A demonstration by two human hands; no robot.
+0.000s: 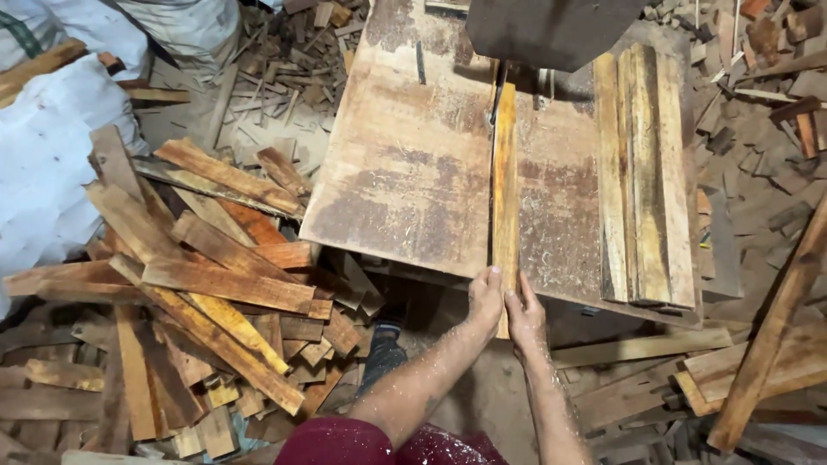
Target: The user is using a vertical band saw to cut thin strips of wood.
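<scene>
Left hand (485,297) and right hand (525,312) grip near end of narrow plank (505,185), fingers curled, at table (405,172) front edge. Plank lies lengthwise on table, far end at blade (498,102). Stacked boards (646,172) along right edge; scrap pile (198,293) left, bare tabletop between.

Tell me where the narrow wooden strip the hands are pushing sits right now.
In the head view, the narrow wooden strip lies lengthwise near the middle of the saw table, left of the stacked planks, its near end held by the left hand and right hand.
</scene>
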